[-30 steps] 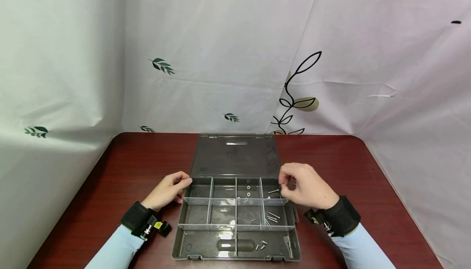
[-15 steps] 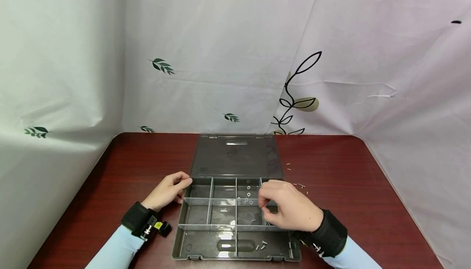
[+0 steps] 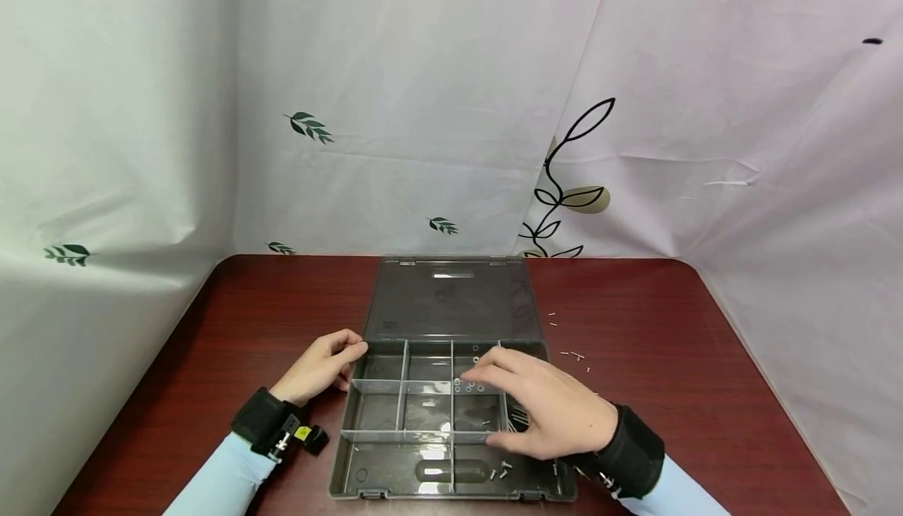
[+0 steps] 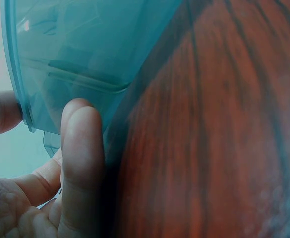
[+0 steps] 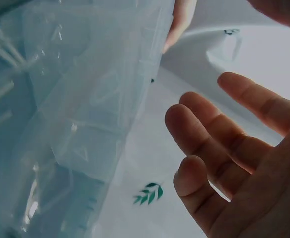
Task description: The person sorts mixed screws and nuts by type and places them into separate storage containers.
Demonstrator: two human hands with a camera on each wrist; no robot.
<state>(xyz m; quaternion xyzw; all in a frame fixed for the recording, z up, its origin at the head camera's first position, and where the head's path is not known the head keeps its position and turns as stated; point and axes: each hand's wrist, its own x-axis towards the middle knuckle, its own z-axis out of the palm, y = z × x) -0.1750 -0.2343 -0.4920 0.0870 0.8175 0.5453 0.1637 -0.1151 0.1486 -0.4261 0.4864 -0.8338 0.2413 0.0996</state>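
Note:
A grey see-through compartment box [image 3: 374, 465] lies open on the table, its lid [image 3: 451, 296] folded flat toward the back. My left hand [image 3: 320, 365] holds the box's back left corner; in the left wrist view its thumb is at the rim and a finger [image 4: 83, 148] lies along the outer wall. Over the right-hand compartments hovers my right hand [image 3: 546, 406], thumb and fingers spread apart with nothing between them. Small rings like washers or nuts [image 3: 481, 388] lie in a back compartment. Long screws [image 3: 518, 419] are partly hidden under the right hand. Several short screws [image 3: 504, 470] sit in the front compartment.
On the red-brown table [image 3: 656, 328], several small loose screws [image 3: 578, 356] lie right of the box. White dividers [image 3: 426, 433] split the box. A pale sheet with leaf prints [image 3: 395, 108] hangs behind and around the table.
My right hand has moved left and forward from the box's right edge over its compartments, and its pinched fingers have spread apart. The left hand stays at the corner.

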